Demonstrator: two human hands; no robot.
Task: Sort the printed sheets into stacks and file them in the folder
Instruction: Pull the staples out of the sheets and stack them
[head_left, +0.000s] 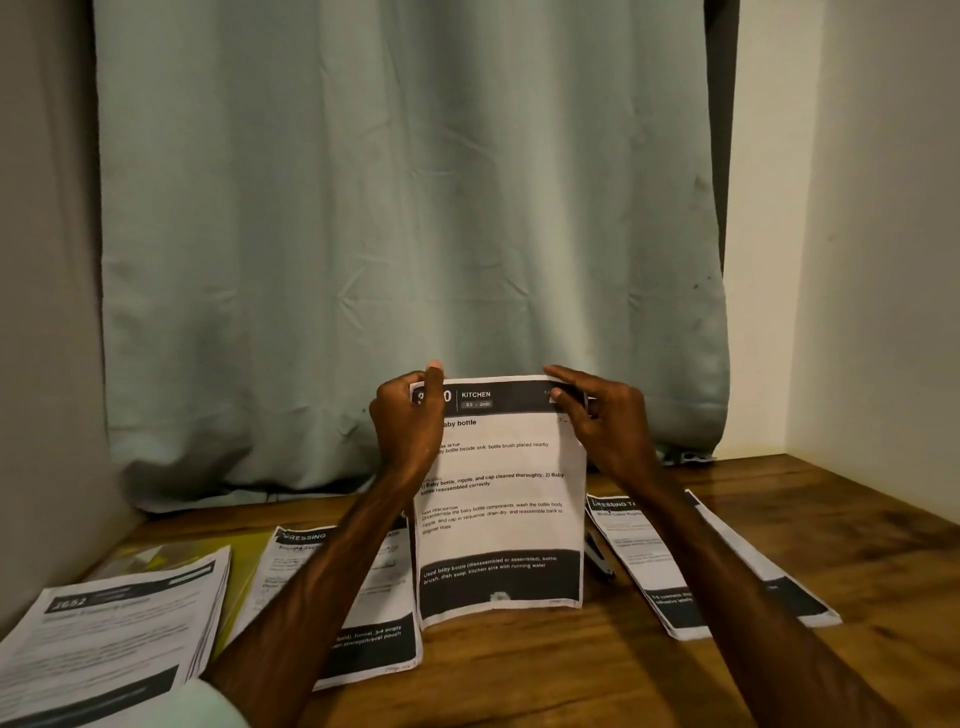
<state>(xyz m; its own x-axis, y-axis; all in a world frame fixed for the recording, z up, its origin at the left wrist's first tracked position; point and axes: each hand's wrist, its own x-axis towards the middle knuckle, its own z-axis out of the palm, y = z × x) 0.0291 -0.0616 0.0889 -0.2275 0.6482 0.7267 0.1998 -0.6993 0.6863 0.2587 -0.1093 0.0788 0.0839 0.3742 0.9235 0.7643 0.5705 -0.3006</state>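
Head view: left hand (408, 421) and right hand (605, 415) pinch the kitchen sheet (498, 493) by its top corners, upright on the table (571, 675); I reckon a slip drops it onto the dressing stack (374, 597).

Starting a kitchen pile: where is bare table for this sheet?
Bare table shows near you, between the left dressing stack and the right dressing stack, and beyond that stack toward the wall. The left is crowded: thick stack, yellow folder.

What I can't see
The stack (114, 639) at seven o'clock runs off-frame; it hides much of the yellow folder (241, 571).
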